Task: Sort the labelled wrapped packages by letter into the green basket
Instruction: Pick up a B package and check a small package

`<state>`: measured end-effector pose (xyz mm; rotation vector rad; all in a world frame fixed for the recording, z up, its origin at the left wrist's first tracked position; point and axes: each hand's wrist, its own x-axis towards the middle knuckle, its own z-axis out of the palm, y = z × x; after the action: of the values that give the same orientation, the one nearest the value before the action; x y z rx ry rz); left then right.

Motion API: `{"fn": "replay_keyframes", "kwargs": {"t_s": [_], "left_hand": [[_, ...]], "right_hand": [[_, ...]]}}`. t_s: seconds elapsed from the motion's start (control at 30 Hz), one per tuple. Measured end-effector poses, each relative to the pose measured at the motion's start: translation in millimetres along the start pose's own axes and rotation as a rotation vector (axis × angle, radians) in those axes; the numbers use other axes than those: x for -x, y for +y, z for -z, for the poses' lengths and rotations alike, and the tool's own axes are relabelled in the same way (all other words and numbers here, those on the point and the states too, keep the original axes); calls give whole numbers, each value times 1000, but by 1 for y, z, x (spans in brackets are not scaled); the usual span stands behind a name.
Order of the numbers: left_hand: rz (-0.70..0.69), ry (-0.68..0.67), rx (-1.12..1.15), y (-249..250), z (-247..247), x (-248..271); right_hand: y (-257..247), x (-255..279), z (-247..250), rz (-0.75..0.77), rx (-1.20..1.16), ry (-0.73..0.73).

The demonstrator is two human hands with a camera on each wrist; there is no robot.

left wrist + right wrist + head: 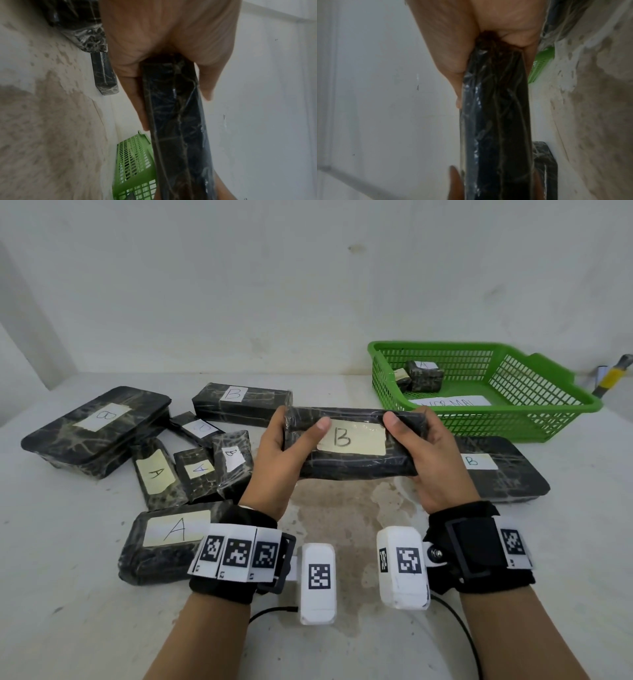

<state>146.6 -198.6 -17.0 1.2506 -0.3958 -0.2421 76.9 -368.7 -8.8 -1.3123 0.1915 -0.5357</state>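
A long black wrapped package labelled B (352, 450) hangs above the table, held flat between both hands. My left hand (284, 440) grips its left end, thumb on top near the label. My right hand (419, 440) grips its right end the same way. In the left wrist view the package (180, 121) runs away from the left hand (171, 86); in the right wrist view the package (494, 128) fills the middle below the right hand (491, 75). The green basket (534, 409) stands at the back right and holds small wrapped packages, one labelled A (424, 374).
More black packages lie on the table: a large B (99, 429), a B box (239, 402), small A and B ones (195, 463), an A near my left wrist (164, 546), and a B (496, 470) under my right hand. A white label (448, 402) lies in the basket.
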Motion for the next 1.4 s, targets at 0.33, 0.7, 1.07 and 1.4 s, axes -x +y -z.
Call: {"fn": "replay_keyframes", "kwargs": {"t_s": [0.33, 0.7, 1.07, 1.4], "left_hand": [[-7, -19, 36, -2, -3, 1], [-21, -19, 81, 3, -2, 2], [-86, 86, 63, 10, 0, 3], [-52, 71, 126, 10, -2, 3]], "right_hand": [[0, 0, 0, 26, -18, 39], [-10, -2, 6, -57, -146, -27], [-15, 0, 13, -107, -167, -210], [-15, 0, 7, -66, -202, -127]]}}
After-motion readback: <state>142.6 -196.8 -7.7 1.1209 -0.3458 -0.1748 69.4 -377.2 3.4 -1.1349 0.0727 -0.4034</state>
